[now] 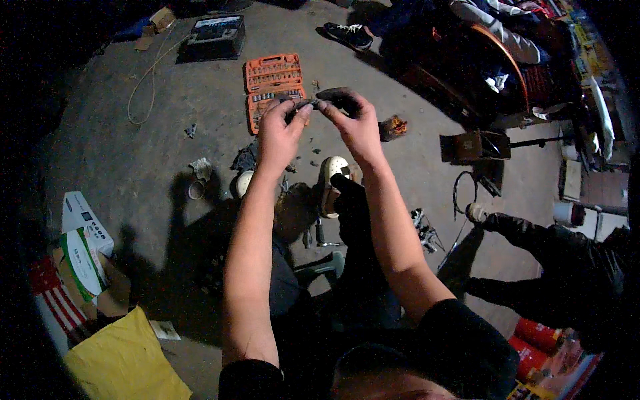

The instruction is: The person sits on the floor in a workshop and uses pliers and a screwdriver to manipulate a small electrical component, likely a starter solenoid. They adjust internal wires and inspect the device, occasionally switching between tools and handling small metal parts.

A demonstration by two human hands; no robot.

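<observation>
Both my arms reach forward over the floor, and the hands meet fingertip to fingertip. My left hand [280, 133] pinches a small dark part [312, 103] between thumb and forefinger. From the other side my right hand [357, 125] grips the same part, its fingers dark with grime. The part is too small and too covered by the fingers to name its kind. Just beyond and below the hands lies an open orange socket set case [273, 72] with rows of sockets. A dark object with an orange patch [393, 127] sits right of my right hand.
A black battery [215, 37] stands at the far left by a looped cord [152, 87]. My pale shoes, loose tools [320, 233] and dark scraps [245, 157] lie below. Cartons and a yellow bag [127, 363] are at near left. People's legs [533, 233] are at right; an open box [475, 145] stands beyond.
</observation>
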